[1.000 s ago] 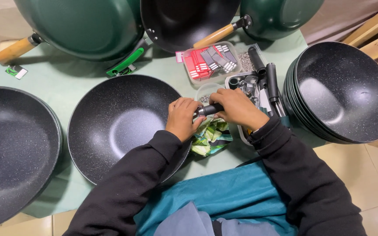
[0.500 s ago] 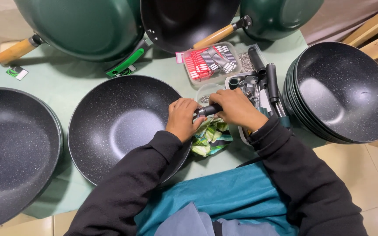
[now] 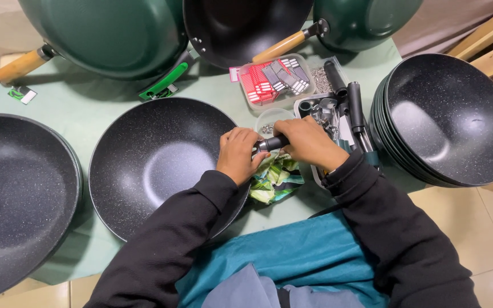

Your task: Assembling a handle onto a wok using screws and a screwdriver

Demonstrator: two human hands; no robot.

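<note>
L hand: left hand (image 3: pixel 239 153) closed over the right rim of the black speckled non-stick wok (image 3: pixel 164 165), fingers curled, right where the short black handle with metal collar (image 3: pixel 273 143) meets the pan.
R hand: right hand (image 3: pixel 308 142) wrapped round that handle's outer end, gripping it; knuckles up, both arms in black sleeves.
Handle: lies roughly level betw. the two hands, only its middle shows; metal collar end toward L hand.
Wok: centre of the pale green tabletop (image 3: pixel 81 108), open side up, near edge partly under L forearm.
Under hands: crumpled green/white patterned plastic bag (image 3: pixel 276 179), just below the handle, touching wok's right edge.
Behind hands: small clear cup of tiny metal bits (image 3: pixel 269 122), near the knuckles; clear plastic tray w/ red & grey packets (image 3: pixel 274 80) further back.
Right of R hand: tray of loose black handles & metal fittings (image 3: pixel 343 108), touching the stack of black speckled woks (image 3: pixel 449 117) at table's right end.
Far L: another large black speckled pan (image 3: pixel 18 194), apart from centre wok.
Back row: dark green wok w/ wooden handle (image 3: pixel 109 34), tilted; black-lined wok w/ wooden handle (image 3: pixel 246 25); third green pan (image 3: pixel 366 20); green plastic clamp tool (image 3: pixel 164 82) in front.
Lap: teal cloth (image 3: pixel 292 256) at near table edge.
</note>
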